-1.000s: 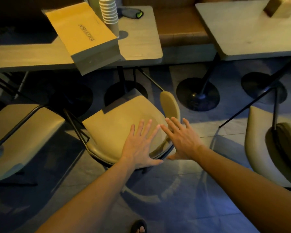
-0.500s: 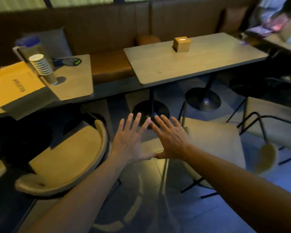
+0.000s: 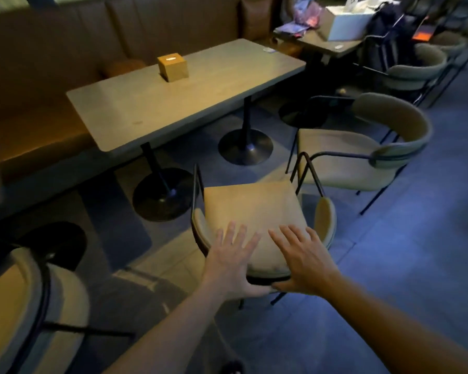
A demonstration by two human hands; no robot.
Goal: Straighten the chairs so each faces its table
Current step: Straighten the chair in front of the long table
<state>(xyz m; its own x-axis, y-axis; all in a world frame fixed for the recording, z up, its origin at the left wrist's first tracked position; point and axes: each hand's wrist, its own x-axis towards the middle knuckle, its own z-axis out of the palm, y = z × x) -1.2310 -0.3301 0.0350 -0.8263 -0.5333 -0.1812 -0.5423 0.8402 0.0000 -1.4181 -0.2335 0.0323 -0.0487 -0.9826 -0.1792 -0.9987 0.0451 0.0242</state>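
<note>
A person's left hand (image 3: 234,263) and right hand (image 3: 304,263), both spread wide w/ fingers splayed and gripping nothing, hovered over the curved rear edge of a tan padded chair w/ thin black metal frame (image 3: 251,211) in a dim café. Thumbs nearly met at the chair's near rim; whether the palms touched the upholstery couldn't be told from the head view. The chair stood just short of a long pale rectangular wooden table on two black pedestal bases (image 3: 173,103), its seat front pointed roughly toward the table but turned a bit to the left, not squared to the edge. A second tan armchair w/ a rounded backrest (image 3: 362,155) sat near it on the right, angled off-line. A small square wooden box (image 3: 172,66) rested on the tabletop; a brown leather banquette (image 3: 65,49) ran behind it. Part of another padded chair (image 3: 25,306) showed at lower left.

Judged step: reaching for the backrest, grip not yet made. The next move would call for closing both hands on the back rail (one each side of centre), then twisting the chair till it squared w/ the table edge & nudging it in. The right-hand chair looked due for the same.
</note>
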